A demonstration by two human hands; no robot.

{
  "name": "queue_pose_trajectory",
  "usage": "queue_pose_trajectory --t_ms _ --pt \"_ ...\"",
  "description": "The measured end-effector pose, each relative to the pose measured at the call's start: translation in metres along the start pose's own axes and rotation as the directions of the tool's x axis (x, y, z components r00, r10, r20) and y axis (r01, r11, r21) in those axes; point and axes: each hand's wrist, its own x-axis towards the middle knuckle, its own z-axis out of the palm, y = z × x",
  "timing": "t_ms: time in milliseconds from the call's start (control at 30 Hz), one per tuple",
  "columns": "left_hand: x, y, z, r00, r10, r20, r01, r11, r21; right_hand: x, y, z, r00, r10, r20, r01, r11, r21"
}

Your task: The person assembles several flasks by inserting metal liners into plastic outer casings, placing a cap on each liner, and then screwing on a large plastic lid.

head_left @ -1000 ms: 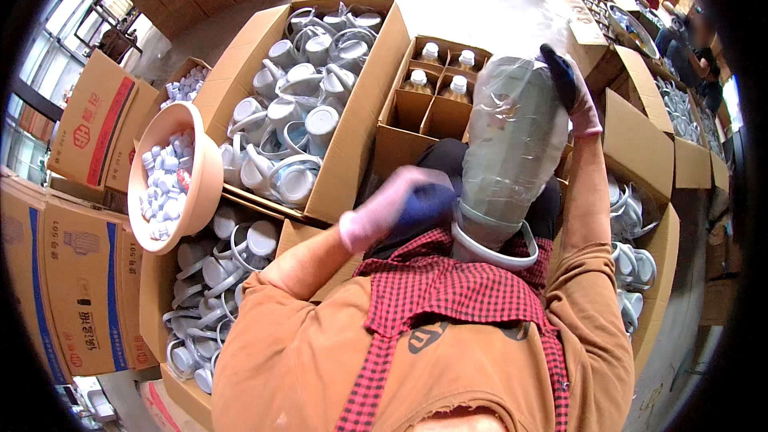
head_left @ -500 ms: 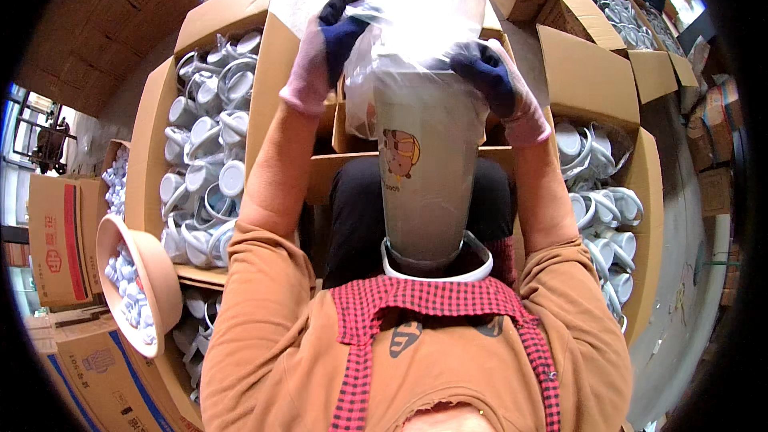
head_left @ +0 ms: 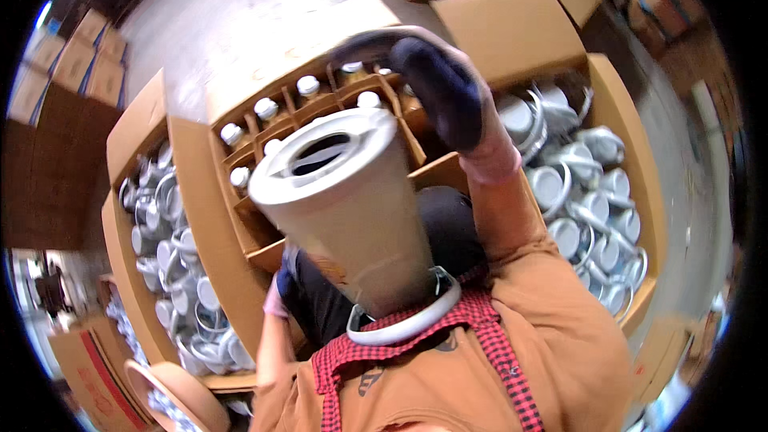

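Observation:
A large grey tapered jug body [head_left: 364, 224] rests tilted against my lap and apron, its wide end up. That end has a pale ring with a dark round hole; a faint printed figure shows on its side. At the lower end, a pale grey curved handle [head_left: 412, 324] lies against my chest. My right hand [head_left: 444, 96], in a dark blue and pink glove, is raised past the jug over the divided carton, fingers stretched out, nothing seen in it. My gloved left hand [head_left: 286, 284] is low at the jug's left side; its fingers are mostly hidden.
A divided carton [head_left: 264, 252] ahead holds several upright things with white round tops. Open cartons of grey lidded handle pieces stand left [head_left: 180, 272] and right [head_left: 588, 168]. A peach-coloured basin [head_left: 188, 396] with small pale pieces sits lower left. Stacked boxes [head_left: 80, 56] stand behind.
The clear plastic bag is off the jug's wide end and out of sight. My left hand has dropped beside the jug, my right has moved off it. The view has swung and the jug leans left.

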Motion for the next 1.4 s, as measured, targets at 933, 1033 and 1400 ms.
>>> queue_pose_trajectory --t_ms 933,1033,1400 --pt "0.050 -0.259 0.176 0.297 -0.367 0.882 -0.809 -0.588 0.027 -0.018 -0.013 0.026 0.882 -0.472 -0.010 0.453 0.852 -0.263" --pt "0.055 -0.263 0.181 0.296 -0.409 0.863 -0.834 -0.551 0.025 -0.024 0.032 0.017 0.988 -0.153 0.012 0.147 0.967 0.210" --pt "0.070 -0.228 0.176 0.409 -0.277 0.870 -0.770 -0.616 0.166 -0.030 0.011 0.037 0.974 -0.149 -0.173 0.168 0.981 0.100"
